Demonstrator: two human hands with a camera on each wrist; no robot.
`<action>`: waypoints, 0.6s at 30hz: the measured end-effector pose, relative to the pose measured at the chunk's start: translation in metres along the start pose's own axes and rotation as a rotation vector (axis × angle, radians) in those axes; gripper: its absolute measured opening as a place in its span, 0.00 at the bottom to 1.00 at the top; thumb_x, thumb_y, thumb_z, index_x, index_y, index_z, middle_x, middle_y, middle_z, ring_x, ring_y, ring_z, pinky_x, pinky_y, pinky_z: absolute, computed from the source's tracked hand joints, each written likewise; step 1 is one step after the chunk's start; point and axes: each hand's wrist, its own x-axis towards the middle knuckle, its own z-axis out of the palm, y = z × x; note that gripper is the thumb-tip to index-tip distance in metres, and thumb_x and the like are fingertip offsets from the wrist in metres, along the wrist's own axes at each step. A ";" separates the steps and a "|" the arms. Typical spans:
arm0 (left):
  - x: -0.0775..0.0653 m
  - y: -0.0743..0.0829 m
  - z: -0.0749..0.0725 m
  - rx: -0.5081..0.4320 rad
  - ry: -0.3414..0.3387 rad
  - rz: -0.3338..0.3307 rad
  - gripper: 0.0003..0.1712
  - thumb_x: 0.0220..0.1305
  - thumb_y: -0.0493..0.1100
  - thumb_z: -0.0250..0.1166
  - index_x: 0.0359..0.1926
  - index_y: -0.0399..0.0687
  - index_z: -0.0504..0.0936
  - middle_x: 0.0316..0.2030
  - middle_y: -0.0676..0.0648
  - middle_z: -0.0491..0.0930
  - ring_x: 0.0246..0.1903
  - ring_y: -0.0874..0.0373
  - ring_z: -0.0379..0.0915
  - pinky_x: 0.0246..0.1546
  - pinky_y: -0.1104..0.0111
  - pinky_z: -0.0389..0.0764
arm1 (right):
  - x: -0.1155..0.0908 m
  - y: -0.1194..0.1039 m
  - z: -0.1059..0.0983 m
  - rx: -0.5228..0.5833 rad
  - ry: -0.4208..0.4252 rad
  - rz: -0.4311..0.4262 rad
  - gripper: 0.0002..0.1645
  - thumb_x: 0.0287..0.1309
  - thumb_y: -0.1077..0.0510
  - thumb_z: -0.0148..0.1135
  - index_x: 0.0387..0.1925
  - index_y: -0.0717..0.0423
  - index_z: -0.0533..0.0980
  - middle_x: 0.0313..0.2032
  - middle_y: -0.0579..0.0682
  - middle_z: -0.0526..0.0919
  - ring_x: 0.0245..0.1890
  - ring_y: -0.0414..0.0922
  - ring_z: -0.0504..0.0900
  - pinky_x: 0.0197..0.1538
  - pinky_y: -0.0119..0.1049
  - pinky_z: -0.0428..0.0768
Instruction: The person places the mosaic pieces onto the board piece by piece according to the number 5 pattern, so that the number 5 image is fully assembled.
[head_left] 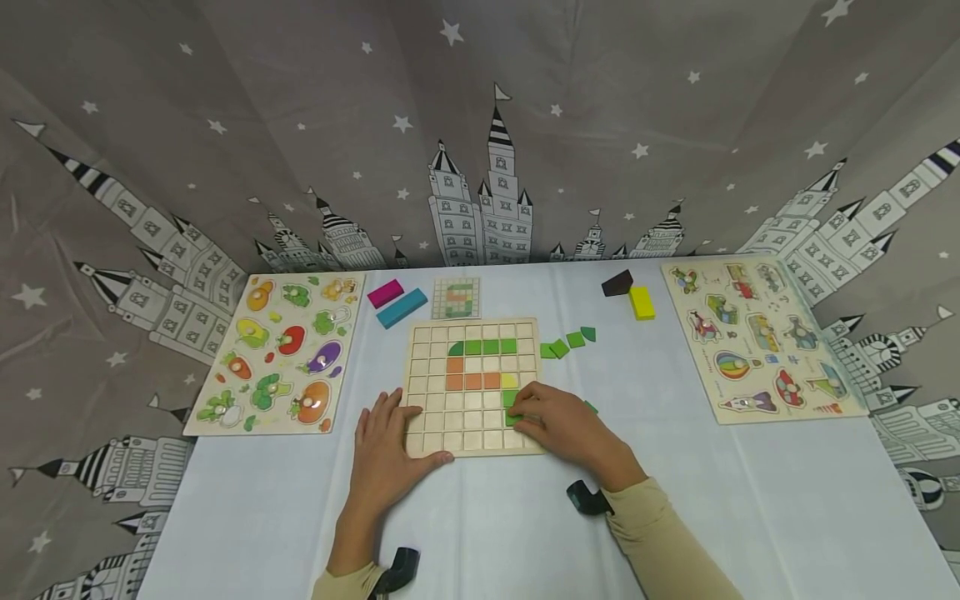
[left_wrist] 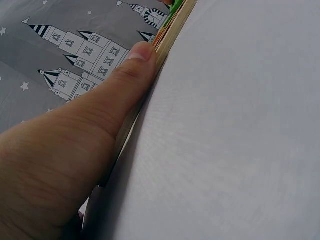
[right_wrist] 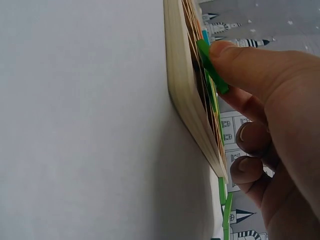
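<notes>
A wooden grid board (head_left: 472, 454) lies flat on the table. Set in its squares are green tiles (head_left: 491, 346) in a row, several orange tiles (head_left: 472, 381) and a yellow tile (head_left: 509, 379). Over the board's right side, my right hand (head_left: 573, 429) pinches a green tile (right_wrist: 212, 67) between thumb and finger; in the right wrist view that tile is tilted against the board's surface. My left hand (head_left: 386, 454) rests at the board's left front corner with fingers spread, its thumb (left_wrist: 140, 52) along the front edge. A small pattern card (head_left: 456, 298) sits behind the board.
Loose green tiles (head_left: 558, 348) trail off right of the board. Magenta (head_left: 386, 293) and blue blocks (head_left: 402, 308) lie back left, a black block (head_left: 617, 283) and a yellow block (head_left: 642, 303) back right. A vegetable puzzle (head_left: 255, 350) and a toy-picture puzzle (head_left: 750, 358) flank the board.
</notes>
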 end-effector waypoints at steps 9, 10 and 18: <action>0.000 0.000 0.001 0.005 0.000 0.000 0.53 0.39 0.73 0.77 0.61 0.48 0.74 0.77 0.38 0.57 0.79 0.38 0.44 0.78 0.38 0.40 | 0.001 0.000 0.003 -0.020 -0.014 -0.012 0.13 0.66 0.49 0.68 0.49 0.45 0.87 0.49 0.42 0.83 0.50 0.40 0.83 0.56 0.38 0.84; 0.000 -0.001 0.001 0.005 0.000 0.001 0.53 0.40 0.73 0.77 0.61 0.48 0.74 0.77 0.38 0.57 0.79 0.38 0.44 0.78 0.38 0.40 | 0.002 -0.001 0.003 -0.024 -0.013 -0.016 0.13 0.66 0.49 0.68 0.49 0.46 0.87 0.49 0.42 0.83 0.50 0.40 0.83 0.56 0.38 0.84; 0.000 0.000 0.000 0.001 0.007 0.006 0.53 0.39 0.73 0.78 0.61 0.48 0.74 0.77 0.38 0.58 0.79 0.38 0.44 0.78 0.39 0.40 | 0.003 -0.001 0.005 -0.056 0.020 -0.044 0.12 0.64 0.51 0.69 0.48 0.47 0.87 0.48 0.43 0.83 0.49 0.41 0.83 0.54 0.39 0.84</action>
